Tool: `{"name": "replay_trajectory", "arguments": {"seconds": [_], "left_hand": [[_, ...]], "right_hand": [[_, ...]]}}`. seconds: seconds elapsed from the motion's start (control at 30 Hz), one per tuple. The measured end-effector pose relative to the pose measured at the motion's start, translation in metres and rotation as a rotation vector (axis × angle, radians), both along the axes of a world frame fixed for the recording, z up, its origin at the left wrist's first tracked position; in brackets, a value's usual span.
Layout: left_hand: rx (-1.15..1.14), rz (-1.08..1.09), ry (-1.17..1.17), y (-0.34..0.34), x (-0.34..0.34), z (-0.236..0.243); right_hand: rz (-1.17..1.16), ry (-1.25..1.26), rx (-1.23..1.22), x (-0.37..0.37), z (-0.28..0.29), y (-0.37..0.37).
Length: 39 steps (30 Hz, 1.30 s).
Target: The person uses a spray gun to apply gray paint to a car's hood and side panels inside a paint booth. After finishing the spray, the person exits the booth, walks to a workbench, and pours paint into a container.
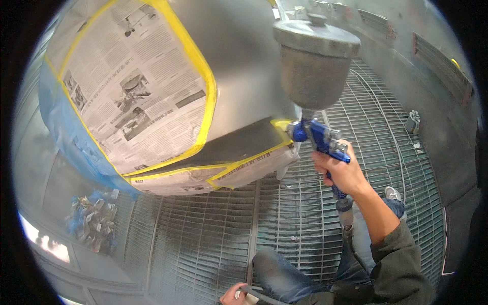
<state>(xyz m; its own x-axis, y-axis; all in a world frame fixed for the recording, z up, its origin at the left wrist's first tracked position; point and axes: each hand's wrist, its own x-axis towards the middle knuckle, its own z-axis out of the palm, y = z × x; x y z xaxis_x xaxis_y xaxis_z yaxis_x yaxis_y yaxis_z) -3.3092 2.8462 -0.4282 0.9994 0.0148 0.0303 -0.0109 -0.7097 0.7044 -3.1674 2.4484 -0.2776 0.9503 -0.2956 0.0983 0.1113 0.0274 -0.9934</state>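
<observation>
My right hand (335,168) grips a blue spray gun (320,137), topped by a dull lidded cup (312,71), with a hose fitting (344,213) below. Its nozzle points left at the grey vehicle body panel (239,86); whether any spray is coming out is unclear. Newspaper masking (132,91) edged with yellow tape (209,107) covers much of the panel, and blue plastic sheeting (63,127) hangs on its left. At the bottom, my left hand (233,294) is closed on a grey hose (262,296).
Metal floor grating (203,223) runs beneath me, with my bent knee (272,264) low over it. Crumpled plastic and paper (91,218) lie at left. A small grey object (413,121) stands near the right wall (432,51), where a hose (391,132) trails along the grating.
</observation>
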Motion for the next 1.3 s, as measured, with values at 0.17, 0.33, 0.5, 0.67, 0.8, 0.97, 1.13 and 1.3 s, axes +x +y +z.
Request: {"name": "replay_trajectory", "arguments": {"seconds": [0.17, 0.33, 0.5, 0.67, 0.8, 0.97, 1.13, 1.3], "left_hand": [[-0.016, -0.019, -0.049, -0.014, 0.003, 0.005], [-0.062, -0.016, -0.095, -0.019, 0.004, -0.004], [-0.102, 0.013, -0.100, -0.029, 0.004, -0.014], [-0.078, 0.014, -0.124, -0.050, 0.002, -0.013], [-0.107, 0.187, -0.050, -0.070, -0.009, 0.017], [-0.036, 0.247, -0.012, -0.108, -0.023, 0.053], [-0.062, 0.281, -0.017, -0.144, -0.049, 0.093], [-0.026, 0.278, 0.033, -0.182, -0.069, 0.132]], "right_hand": [[0.363, -0.078, 0.105, 0.012, 0.040, 0.031], [0.229, -0.113, -0.064, 0.025, 0.058, 0.004], [0.013, -0.091, -0.116, 0.029, 0.059, -0.056], [-0.225, -0.105, -0.214, 0.040, 0.066, -0.110], [-0.127, -0.144, -0.159, 0.049, 0.073, -0.101], [0.303, -0.232, -0.120, 0.041, 0.101, -0.047], [0.478, -0.177, -0.131, 0.059, 0.136, -0.039], [0.356, -0.090, -0.102, 0.070, 0.137, -0.112]]}}
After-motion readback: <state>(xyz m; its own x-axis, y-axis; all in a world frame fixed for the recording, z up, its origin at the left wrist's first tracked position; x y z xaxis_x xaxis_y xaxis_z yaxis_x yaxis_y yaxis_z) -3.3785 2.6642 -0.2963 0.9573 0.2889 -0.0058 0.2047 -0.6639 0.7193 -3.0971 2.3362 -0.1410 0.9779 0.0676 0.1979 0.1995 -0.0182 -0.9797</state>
